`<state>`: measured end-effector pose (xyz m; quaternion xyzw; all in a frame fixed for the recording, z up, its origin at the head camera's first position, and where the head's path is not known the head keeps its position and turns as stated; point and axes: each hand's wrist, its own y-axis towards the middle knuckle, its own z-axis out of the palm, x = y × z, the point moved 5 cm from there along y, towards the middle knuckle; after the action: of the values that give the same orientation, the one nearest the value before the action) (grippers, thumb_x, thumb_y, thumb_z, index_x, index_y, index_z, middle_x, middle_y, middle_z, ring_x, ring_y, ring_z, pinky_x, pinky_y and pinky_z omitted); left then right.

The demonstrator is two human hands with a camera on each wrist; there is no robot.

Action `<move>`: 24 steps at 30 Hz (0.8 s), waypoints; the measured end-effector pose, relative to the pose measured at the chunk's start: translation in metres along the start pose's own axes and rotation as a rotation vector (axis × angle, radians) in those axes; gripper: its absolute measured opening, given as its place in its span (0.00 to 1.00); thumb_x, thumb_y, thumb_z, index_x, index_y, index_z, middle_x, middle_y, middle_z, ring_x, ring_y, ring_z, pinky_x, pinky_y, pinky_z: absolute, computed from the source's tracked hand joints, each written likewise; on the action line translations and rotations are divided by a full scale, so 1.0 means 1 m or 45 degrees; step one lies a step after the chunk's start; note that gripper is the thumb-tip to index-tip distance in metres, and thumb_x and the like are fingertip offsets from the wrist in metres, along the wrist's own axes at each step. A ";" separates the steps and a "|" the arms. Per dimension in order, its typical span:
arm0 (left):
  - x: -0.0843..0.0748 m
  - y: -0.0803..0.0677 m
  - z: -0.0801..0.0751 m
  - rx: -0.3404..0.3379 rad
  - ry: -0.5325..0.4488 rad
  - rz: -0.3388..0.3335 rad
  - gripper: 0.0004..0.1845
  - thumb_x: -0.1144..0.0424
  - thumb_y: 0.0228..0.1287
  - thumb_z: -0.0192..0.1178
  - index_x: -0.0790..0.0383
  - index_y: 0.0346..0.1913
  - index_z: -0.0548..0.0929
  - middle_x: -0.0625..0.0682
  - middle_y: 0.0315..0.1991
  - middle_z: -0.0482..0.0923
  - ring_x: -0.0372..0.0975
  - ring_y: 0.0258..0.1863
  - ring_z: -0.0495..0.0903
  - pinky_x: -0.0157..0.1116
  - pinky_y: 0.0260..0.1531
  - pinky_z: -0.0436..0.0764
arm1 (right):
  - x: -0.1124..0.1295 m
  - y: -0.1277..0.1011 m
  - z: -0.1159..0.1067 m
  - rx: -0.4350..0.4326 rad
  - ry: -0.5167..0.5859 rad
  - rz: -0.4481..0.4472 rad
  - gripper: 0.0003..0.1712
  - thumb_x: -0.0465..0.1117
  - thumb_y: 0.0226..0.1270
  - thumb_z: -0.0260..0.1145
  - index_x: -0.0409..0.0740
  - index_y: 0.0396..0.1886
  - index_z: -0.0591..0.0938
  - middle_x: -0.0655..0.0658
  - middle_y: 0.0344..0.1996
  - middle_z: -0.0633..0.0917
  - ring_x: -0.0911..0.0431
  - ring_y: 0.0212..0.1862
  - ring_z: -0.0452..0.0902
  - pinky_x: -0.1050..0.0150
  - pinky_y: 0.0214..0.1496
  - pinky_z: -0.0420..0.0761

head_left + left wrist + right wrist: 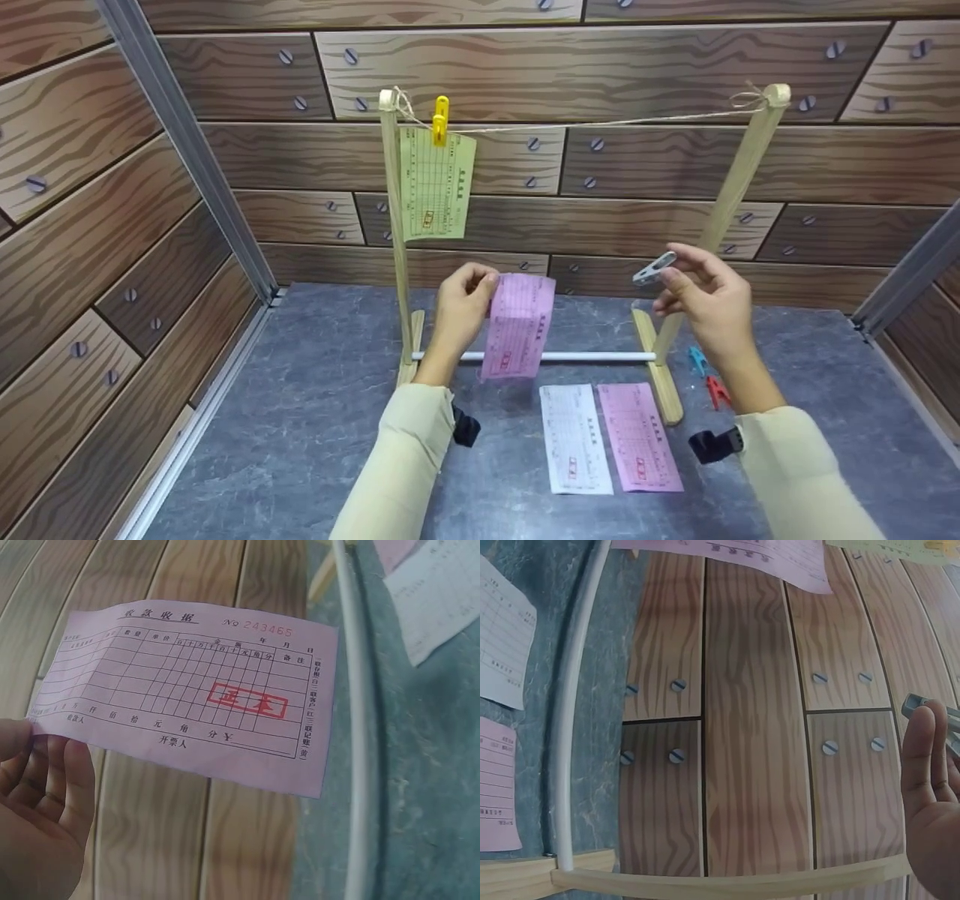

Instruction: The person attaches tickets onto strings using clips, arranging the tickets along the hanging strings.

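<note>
My left hand [463,304] pinches the top edge of a pink paper slip [517,325] and holds it hanging in front of the wooden rack [395,225]. In the left wrist view the pink slip [195,694] shows printed boxes and a red stamp, with my fingers [45,787] at its edge. My right hand [701,296] pinches a grey clothespin [654,268] near the rack's right post. The grey clothespin [930,709] peeks past my fingers [922,765] in the right wrist view. A yellow-green slip [436,184] hangs from the string [600,122] under a yellow clothespin [441,118].
A white slip [574,439] and a pink slip [639,436] lie flat on the grey table [300,420]. A blue clothespin [697,360] and a red clothespin [717,391] lie right of the rack foot. A white bar [592,357] joins the rack feet. Wood-pattern walls enclose the space.
</note>
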<state>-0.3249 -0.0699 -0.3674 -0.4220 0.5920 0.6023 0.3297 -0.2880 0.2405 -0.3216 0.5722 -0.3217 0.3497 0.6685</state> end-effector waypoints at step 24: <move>-0.066 0.041 -0.002 -0.017 0.013 0.168 0.05 0.70 0.72 0.59 0.69 0.41 0.84 0.49 0.27 0.76 0.36 0.28 0.73 0.32 0.29 0.74 | 0.030 0.021 0.031 0.088 -0.038 -0.056 0.18 0.24 0.66 0.67 0.34 0.55 0.82 0.40 0.35 0.86 0.55 0.21 0.81 0.63 0.25 0.83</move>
<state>-0.3333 -0.0682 -0.2898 -0.3872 0.6163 0.6245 0.2834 -0.2901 0.2145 -0.2804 0.6070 -0.3066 0.3372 0.6511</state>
